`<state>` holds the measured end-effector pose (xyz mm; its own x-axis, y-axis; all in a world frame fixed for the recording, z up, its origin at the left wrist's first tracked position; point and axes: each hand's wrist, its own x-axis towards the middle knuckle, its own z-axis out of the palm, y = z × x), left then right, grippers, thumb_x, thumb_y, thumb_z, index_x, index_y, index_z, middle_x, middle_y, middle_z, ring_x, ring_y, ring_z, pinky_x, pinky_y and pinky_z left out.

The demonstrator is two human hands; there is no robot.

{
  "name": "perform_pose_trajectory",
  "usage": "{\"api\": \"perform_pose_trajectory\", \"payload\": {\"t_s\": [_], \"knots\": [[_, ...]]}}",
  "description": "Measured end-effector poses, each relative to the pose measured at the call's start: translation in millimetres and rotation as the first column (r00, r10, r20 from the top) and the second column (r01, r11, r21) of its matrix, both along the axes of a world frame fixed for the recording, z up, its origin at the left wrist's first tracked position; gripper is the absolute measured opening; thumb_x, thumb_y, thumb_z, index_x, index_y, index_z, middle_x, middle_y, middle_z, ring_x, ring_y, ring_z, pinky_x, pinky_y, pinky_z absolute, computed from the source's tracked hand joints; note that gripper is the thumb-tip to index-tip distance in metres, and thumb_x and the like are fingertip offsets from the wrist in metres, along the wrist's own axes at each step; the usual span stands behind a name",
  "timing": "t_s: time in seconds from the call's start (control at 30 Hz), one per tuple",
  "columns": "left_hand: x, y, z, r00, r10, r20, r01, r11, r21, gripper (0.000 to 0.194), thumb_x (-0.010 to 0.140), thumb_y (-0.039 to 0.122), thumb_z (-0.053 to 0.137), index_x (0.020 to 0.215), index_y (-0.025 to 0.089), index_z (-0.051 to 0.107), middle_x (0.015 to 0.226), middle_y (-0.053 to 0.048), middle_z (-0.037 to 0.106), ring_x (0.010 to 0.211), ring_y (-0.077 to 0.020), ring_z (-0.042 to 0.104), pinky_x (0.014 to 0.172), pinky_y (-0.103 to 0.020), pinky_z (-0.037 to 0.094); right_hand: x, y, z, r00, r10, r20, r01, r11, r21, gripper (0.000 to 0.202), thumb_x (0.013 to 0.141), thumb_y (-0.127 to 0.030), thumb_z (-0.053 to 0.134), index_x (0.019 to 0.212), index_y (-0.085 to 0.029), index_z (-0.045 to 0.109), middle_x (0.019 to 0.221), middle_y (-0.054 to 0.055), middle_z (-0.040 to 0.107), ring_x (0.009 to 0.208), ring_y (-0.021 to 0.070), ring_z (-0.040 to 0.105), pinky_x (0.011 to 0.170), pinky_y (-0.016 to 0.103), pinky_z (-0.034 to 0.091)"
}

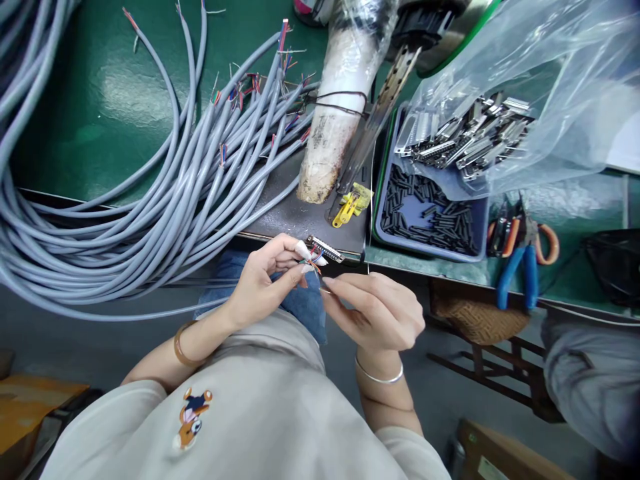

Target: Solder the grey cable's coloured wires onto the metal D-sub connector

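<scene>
Grey round sheathed cables [200, 193]: gathered in a thick sheaf from the left edge to the upper middle of the frame, partly over the glossy green desk [90, 120], many with coloured strands bared.
Left hand [265, 277]: narrowed to a pinch near the centre of the frame, with thin multicoloured wires [314, 260] held fanned at its fingertips.
Slim silver-and-black metal connector [325, 249]: seen slanted at the centre, just beside the wires; how it is supported cannot be told.
Strand work: judged to be a sorting of wires beside the connector; for the next move, a steady left pinch and one strand singled out by its tip are called for.
Right hand [377, 310]: placed right of centre, thumb and forefinger brought close together near the wires; whether a strand is gripped cannot be told.
Blue rectangular plastic tray [414, 211]: set upper right, with short black tubes [453, 230] spread inside and silver metal parts [480, 137] bagged in clear plastic above.
Blue-handled metal pliers [530, 270]: laid at the right, by the desk's edge.
</scene>
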<state>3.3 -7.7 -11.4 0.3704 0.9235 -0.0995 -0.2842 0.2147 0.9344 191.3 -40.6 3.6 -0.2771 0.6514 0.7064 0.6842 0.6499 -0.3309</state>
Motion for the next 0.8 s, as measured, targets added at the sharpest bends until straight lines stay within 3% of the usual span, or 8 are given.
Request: {"api": "perform_pose_trajectory", "payload": {"t_s": [0.13, 0.47, 0.8], "knots": [[-1.4, -1.9, -1.7, 1.000, -0.006, -0.013, 0.006, 1.000, 0.001, 0.028, 0.093, 0.037, 0.080, 0.099, 0.018, 0.060, 0.081, -0.002, 0.073, 0.066, -0.0098, 0.070, 0.062, -0.018, 0.055, -3.7, 0.4, 1.5, 0.996, -0.089, -0.031, 0.086, 0.993, -0.084, 0.028, 0.089, -0.011, 0.078, 0.111, -0.027, 0.074, 0.087, 0.000, 0.081, 0.068, 0.0149, 0.075, 0.058, 0.027, 0.059], [0.1, -2.3, 3.0, 1.000, -0.027, -0.008, 0.027, 0.999, 0.017, 0.028, 0.094, 0.039, 0.078, 0.100, 0.017, 0.062, 0.080, -0.002, 0.074, 0.064, -0.0095, 0.068, 0.060, -0.017, 0.054, -9.4, 0.1, 3.0, 0.989, -0.132, -0.074, 0.112, 0.968, -0.224, 0.022, 0.091, -0.008, 0.075, 0.103, -0.026, 0.074, 0.088, -0.001, 0.078, 0.066, 0.0107, 0.070, 0.057, 0.023, 0.054], [1.5, -2.4, 2.5, 0.999, -0.047, -0.007, 0.047, 0.999, 0.009, 0.026, 0.095, 0.038, 0.077, 0.100, 0.017, 0.062, 0.078, -0.001, 0.072, 0.060, -0.0082, 0.065, 0.056, -0.016, 0.053, -7.1, 1.5, 2.8, 0.992, -0.100, -0.080, 0.078, 0.967, -0.242, 0.028, 0.091, -0.008, 0.073, 0.109, -0.028, 0.076, 0.089, 0.000, 0.079, 0.068, 0.0121, 0.073, 0.057, 0.022, 0.057]]}}
